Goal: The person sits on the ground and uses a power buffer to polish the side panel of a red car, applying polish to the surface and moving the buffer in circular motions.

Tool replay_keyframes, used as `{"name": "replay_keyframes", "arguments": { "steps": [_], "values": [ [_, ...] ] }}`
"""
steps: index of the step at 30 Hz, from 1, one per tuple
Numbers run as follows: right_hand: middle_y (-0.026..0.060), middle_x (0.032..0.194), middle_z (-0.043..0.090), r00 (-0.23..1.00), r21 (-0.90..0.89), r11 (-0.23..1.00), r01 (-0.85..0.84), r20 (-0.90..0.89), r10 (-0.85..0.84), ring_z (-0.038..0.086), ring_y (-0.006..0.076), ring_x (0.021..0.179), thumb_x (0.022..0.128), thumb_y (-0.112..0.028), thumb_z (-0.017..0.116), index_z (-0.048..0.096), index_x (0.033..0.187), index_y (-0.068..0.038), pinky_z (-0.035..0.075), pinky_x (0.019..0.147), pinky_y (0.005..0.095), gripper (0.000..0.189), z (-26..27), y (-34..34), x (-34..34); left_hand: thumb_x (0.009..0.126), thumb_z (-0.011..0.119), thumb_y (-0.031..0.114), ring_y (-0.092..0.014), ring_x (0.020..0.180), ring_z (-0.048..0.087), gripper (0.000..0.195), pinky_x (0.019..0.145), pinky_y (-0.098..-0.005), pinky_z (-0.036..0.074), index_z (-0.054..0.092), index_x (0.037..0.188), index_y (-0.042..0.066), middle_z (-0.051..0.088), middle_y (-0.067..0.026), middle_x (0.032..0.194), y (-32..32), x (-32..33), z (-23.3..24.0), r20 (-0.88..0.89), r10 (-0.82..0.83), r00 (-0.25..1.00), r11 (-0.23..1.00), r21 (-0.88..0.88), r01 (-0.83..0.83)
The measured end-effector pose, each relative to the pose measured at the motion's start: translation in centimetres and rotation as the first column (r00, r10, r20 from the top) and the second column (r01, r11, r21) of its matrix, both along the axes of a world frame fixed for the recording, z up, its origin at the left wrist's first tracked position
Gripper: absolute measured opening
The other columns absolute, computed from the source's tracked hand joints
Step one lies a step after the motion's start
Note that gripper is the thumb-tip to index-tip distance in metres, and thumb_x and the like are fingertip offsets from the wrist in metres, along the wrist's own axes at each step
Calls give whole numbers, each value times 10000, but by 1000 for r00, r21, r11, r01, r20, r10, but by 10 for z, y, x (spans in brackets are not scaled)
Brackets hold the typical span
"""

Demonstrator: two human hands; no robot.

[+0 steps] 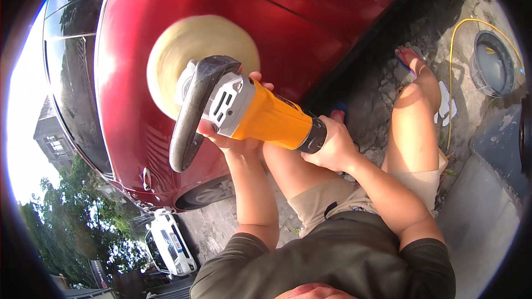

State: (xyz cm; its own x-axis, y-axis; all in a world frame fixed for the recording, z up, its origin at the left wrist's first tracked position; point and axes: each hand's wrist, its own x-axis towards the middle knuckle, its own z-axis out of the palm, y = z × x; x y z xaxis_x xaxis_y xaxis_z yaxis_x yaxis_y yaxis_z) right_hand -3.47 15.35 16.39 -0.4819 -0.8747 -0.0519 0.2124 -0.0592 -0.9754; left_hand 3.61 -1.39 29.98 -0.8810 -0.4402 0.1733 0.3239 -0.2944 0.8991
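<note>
An orange power polisher (272,116) with a grey gear head and a dark loop handle (187,120) lies across both my hands. My left hand (228,139) cradles the housing from beneath near the gear head, its fingertips showing on the far side. Around the black rear end of the tool, my right hand (336,143) is closed. The round cream polishing pad (203,54) looks streaked, as if spinning. It covers part of the red car's side panel (124,104); whether it presses on the paint cannot be told.
A water-filled bucket (492,66) stands right, with a yellow hose (452,58) beside it. White scraps (445,104) lie on the rough concrete near my sandalled foot (409,59). The car's wheel (205,195) is lower left. A white vehicle (170,243) is parked beyond.
</note>
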Motion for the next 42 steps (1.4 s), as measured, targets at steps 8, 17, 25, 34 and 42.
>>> {"name": "replay_keyframes", "arguments": {
  "steps": [8,17,25,34,42],
  "values": [
    [179,1001,754,996,-16,1000,3,86,-1,725,351,970,666,-206,887,649,1089,15,515,944,405,533,4,3,-10,800,615,859,-460,1121,669,1134,958,-574,572,421,1500,-13,619,-297,1321,18,-57,9,143,386,911,898,-286,-335],
    [211,924,729,990,-23,994,-110,-95,107,730,334,894,643,-160,861,653,1040,45,563,825,397,493,42,-2,15,660,546,1010,-413,1068,656,1342,929,-560,566,376,1528,0,632,-244,1204,25,45,-1,-141,217,966,975,-19,-222],
    [205,1071,745,987,-174,978,-111,100,130,731,315,1030,677,-249,947,652,1182,42,560,933,385,653,20,-1,-16,709,480,1009,-416,964,688,1289,821,-539,591,465,1456,-41,663,-258,1106,29,-28,4,42,302,952,950,-99,-297],
    [99,1086,735,982,-190,971,-148,92,168,692,198,1001,689,-158,934,637,1182,12,540,931,335,600,11,1,-37,718,512,989,-419,996,688,1261,855,-542,591,455,1456,-31,659,-270,1139,32,-50,-2,76,261,962,962,-107,-253],
    [161,1100,748,988,-212,974,-83,112,108,724,266,1046,707,-192,928,639,1176,26,556,937,367,593,10,-4,-25,701,504,1004,-417,974,668,1301,836,-523,571,437,1478,-37,656,-252,1136,29,-38,2,66,258,964,961,-121,-249]
  ]
}}
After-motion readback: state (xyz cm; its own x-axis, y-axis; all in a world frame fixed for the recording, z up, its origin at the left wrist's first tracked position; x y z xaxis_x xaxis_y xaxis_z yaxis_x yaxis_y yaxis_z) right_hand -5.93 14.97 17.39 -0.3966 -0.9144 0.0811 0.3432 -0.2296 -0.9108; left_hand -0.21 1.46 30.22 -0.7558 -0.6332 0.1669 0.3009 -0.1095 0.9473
